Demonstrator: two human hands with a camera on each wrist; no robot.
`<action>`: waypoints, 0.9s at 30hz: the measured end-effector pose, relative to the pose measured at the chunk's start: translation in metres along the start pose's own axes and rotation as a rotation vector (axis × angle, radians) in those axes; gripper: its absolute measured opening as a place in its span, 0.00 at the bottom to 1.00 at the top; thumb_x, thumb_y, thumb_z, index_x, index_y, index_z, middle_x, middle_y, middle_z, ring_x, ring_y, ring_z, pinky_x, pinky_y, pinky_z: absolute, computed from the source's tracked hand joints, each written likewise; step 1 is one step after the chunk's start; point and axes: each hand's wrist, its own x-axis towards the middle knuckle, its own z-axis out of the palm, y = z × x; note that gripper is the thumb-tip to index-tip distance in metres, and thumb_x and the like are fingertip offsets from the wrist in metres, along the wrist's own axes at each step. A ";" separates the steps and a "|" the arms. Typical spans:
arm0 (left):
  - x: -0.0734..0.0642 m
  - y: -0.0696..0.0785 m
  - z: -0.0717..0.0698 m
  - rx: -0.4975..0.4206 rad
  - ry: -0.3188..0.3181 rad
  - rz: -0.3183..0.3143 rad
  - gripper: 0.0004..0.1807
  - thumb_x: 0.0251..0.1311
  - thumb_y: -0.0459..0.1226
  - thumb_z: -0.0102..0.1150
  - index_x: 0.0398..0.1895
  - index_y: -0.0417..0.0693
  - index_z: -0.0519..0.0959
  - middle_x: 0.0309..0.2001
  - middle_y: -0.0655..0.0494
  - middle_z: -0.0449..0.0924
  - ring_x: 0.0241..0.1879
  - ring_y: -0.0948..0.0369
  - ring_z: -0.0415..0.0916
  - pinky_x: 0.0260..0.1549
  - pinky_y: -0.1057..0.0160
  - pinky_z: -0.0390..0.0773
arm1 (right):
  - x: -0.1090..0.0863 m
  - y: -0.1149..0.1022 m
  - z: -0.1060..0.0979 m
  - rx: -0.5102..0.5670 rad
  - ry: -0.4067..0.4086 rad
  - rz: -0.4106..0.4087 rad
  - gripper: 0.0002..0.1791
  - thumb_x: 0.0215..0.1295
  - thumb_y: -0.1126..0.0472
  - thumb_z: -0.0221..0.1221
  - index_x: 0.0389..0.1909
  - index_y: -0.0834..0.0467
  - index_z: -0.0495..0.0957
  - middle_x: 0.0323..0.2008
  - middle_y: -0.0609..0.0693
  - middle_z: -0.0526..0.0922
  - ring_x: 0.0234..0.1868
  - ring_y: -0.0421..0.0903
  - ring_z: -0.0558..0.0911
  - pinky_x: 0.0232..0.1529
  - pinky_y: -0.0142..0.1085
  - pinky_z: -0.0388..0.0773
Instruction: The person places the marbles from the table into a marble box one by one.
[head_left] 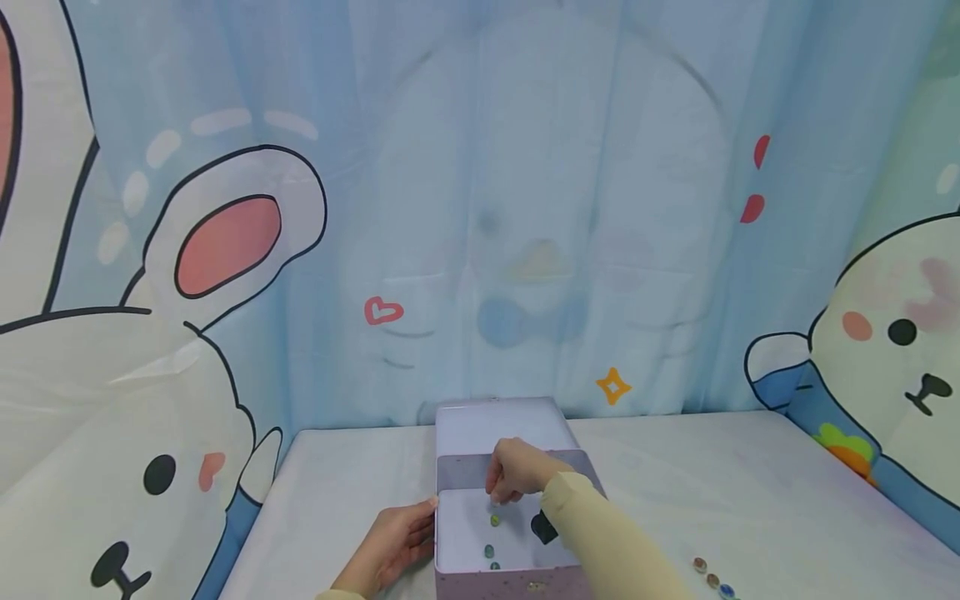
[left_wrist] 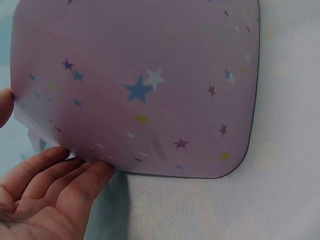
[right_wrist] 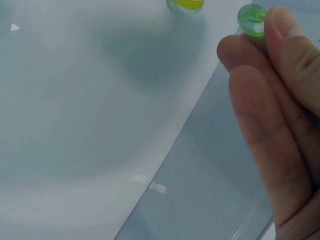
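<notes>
In the head view a purple box [head_left: 510, 586] with a white interior stands on the table, its lid [head_left: 498, 427] tipped back. My right hand [head_left: 516, 471] is over the inside of the box. Its thumb and fingers pinch a green-streaked clear glass marble [right_wrist: 251, 20]. Close by in the right wrist view lies a yellow-streaked marble [right_wrist: 186, 4]. Two more marbles, one of them this greenish marble [head_left: 489, 551], sit nearer the front wall. My left hand [head_left: 401, 537] touches the box's left side, fingertips against the star-printed wall [left_wrist: 165, 115], thumb at the rim.
Several loose marbles, among them a brown one [head_left: 700, 565] and a blue one [head_left: 726, 591], lie on the white tablecloth [head_left: 660, 475] at the right. A small black object [head_left: 543, 527] shows beside my right sleeve. Behind the table hangs a cartoon-printed curtain [head_left: 420, 208].
</notes>
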 end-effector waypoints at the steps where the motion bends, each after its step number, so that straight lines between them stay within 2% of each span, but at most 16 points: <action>1: 0.000 0.000 0.000 0.000 0.000 0.000 0.34 0.73 0.42 0.57 0.67 0.18 0.64 0.67 0.26 0.71 0.68 0.39 0.72 0.65 0.44 0.77 | 0.000 0.000 0.000 0.003 0.004 0.000 0.07 0.54 0.73 0.72 0.25 0.59 0.86 0.23 0.48 0.85 0.26 0.43 0.83 0.33 0.35 0.88; 9: 0.001 0.000 0.001 0.009 0.004 -0.007 0.36 0.74 0.43 0.57 0.68 0.18 0.63 0.69 0.25 0.67 0.70 0.36 0.68 0.66 0.42 0.76 | 0.000 0.002 -0.003 0.003 0.014 -0.016 0.08 0.55 0.73 0.72 0.25 0.58 0.85 0.23 0.48 0.85 0.26 0.43 0.84 0.32 0.36 0.88; 15: 0.001 -0.001 0.001 0.010 0.002 -0.011 0.36 0.73 0.43 0.57 0.68 0.19 0.63 0.68 0.27 0.69 0.70 0.37 0.69 0.66 0.43 0.76 | -0.002 0.009 -0.007 0.008 0.019 -0.035 0.05 0.56 0.72 0.71 0.27 0.60 0.87 0.23 0.47 0.85 0.26 0.43 0.84 0.32 0.36 0.88; 23: -0.001 0.000 0.002 0.011 0.006 -0.021 0.36 0.73 0.44 0.57 0.69 0.19 0.63 0.69 0.28 0.69 0.71 0.37 0.68 0.67 0.44 0.76 | -0.018 0.016 -0.028 0.079 0.054 -0.043 0.04 0.57 0.72 0.71 0.32 0.64 0.87 0.26 0.50 0.88 0.28 0.43 0.86 0.33 0.37 0.89; 27: -0.001 -0.001 0.000 0.006 0.003 -0.022 0.37 0.73 0.43 0.57 0.69 0.18 0.61 0.70 0.26 0.65 0.72 0.36 0.64 0.68 0.43 0.74 | -0.030 0.025 -0.047 0.101 0.081 -0.060 0.05 0.57 0.72 0.70 0.35 0.66 0.88 0.27 0.51 0.89 0.29 0.43 0.86 0.34 0.36 0.88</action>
